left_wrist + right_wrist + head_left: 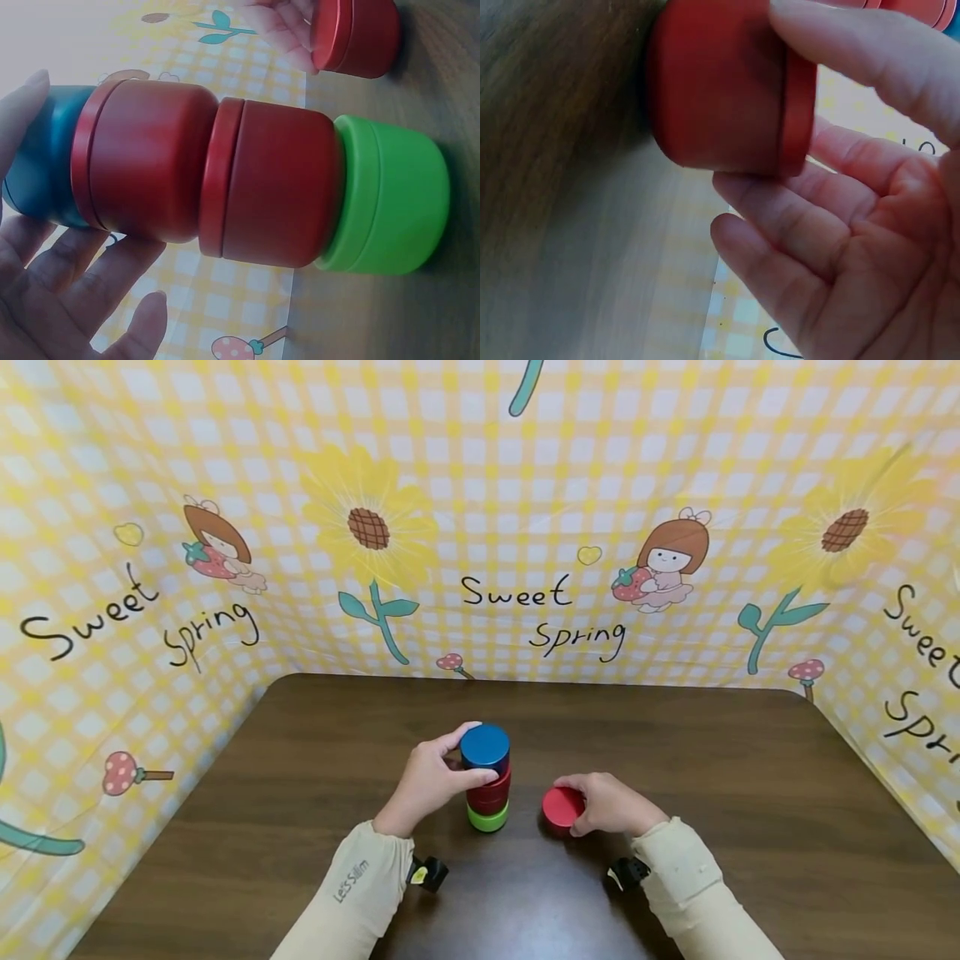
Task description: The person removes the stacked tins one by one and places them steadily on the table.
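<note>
Four-high would be a count, so: several small round lidded jars stand in one upright stack. At its bottom a green jar (488, 817) rests on the table, with a lower red jar (281, 184) and an upper red jar (154, 161) over it. A blue jar (484, 746) tops the stack, and my left hand (431, 781) grips it between thumb and fingers. To the right of the stack, my right hand (611, 804) holds a separate red jar (562, 808) by its sides, thumb on the near side. The right wrist view shows that jar's base close to the tabletop.
The dark wooden table (360, 718) has a checked yellow and white cloth (517, 510) with printed flowers hanging behind it and at both sides. A black wrist camera (429, 873) sits under the left sleeve, another black camera (628, 873) under the right.
</note>
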A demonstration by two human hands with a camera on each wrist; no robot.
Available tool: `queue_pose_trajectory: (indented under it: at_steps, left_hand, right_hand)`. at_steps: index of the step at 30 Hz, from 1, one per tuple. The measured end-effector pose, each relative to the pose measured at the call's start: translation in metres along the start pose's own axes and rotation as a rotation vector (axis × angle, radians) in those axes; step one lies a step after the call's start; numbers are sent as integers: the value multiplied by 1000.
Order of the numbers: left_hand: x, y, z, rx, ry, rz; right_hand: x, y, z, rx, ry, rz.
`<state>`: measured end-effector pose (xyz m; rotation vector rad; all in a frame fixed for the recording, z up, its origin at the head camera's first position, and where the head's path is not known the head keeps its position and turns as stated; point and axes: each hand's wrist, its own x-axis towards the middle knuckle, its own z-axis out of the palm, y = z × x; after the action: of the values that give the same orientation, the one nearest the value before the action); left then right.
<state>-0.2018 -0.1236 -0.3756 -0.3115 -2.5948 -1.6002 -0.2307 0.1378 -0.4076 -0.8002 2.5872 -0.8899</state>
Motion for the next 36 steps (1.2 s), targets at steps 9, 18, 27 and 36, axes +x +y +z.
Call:
queue_pose_trajectory:
  at_steps: [9, 18, 27, 36]
  left_hand:
    - [0, 2, -1, 9, -4, 6]
    - [-1, -1, -3, 25, 0, 21]
    - [-5, -4, 0, 121, 10, 46]
    - [-8, -12, 1, 30, -9, 43]
  right_hand:
    - [-4, -3, -9, 62, 42, 54]
    - [-5, -5, -17, 198, 120, 26]
    - [-6, -12, -19, 229, 277, -6]
    - [-3, -27, -17, 339, 370, -87]
